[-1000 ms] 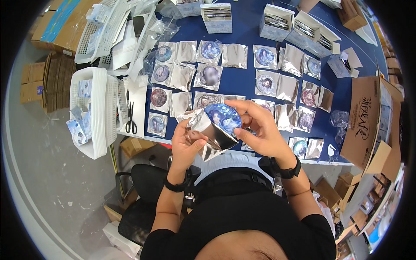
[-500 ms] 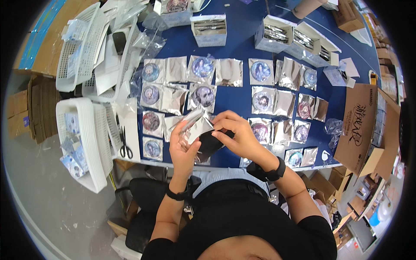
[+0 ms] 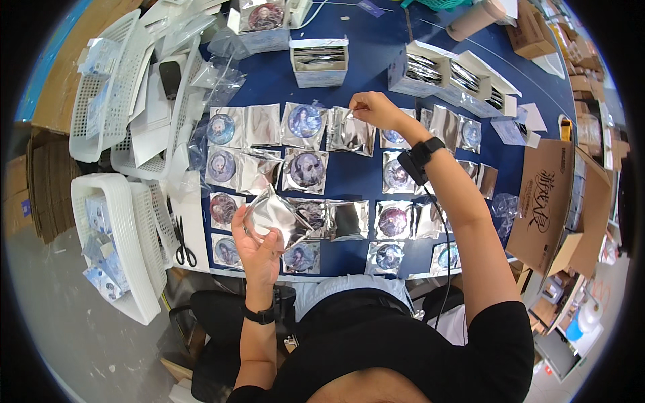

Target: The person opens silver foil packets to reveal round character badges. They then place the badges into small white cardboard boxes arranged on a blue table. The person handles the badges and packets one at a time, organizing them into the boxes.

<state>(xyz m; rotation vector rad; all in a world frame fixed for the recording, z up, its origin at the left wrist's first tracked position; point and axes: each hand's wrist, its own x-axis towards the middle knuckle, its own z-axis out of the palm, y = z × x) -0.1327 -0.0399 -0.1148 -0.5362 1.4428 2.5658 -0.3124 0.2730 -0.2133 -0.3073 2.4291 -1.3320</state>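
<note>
My left hand point(image 3: 259, 248) holds a silver foil pouch point(image 3: 272, 216) up over the near edge of the blue table point(image 3: 366, 87). My right hand point(image 3: 373, 109) reaches far across the table and pinches the top corner of another silver foil pouch point(image 3: 351, 133) lying in the far row. Several round picture badges point(image 3: 306, 121) and open foil pouches are laid out in rows on the table between my two hands. Both wrists wear black bands.
White plastic baskets point(image 3: 114, 242) with packets stand at the left, black scissors point(image 3: 183, 243) beside them. Small white cartons of foil pouches point(image 3: 319, 60) line the far side. A brown cardboard box point(image 3: 547, 201) sits at the right. A black chair is below me.
My hands were together at the near edge around a foil pouch and a badge. Now my right hand has stretched out to the far row, while my left keeps the pouch.
</note>
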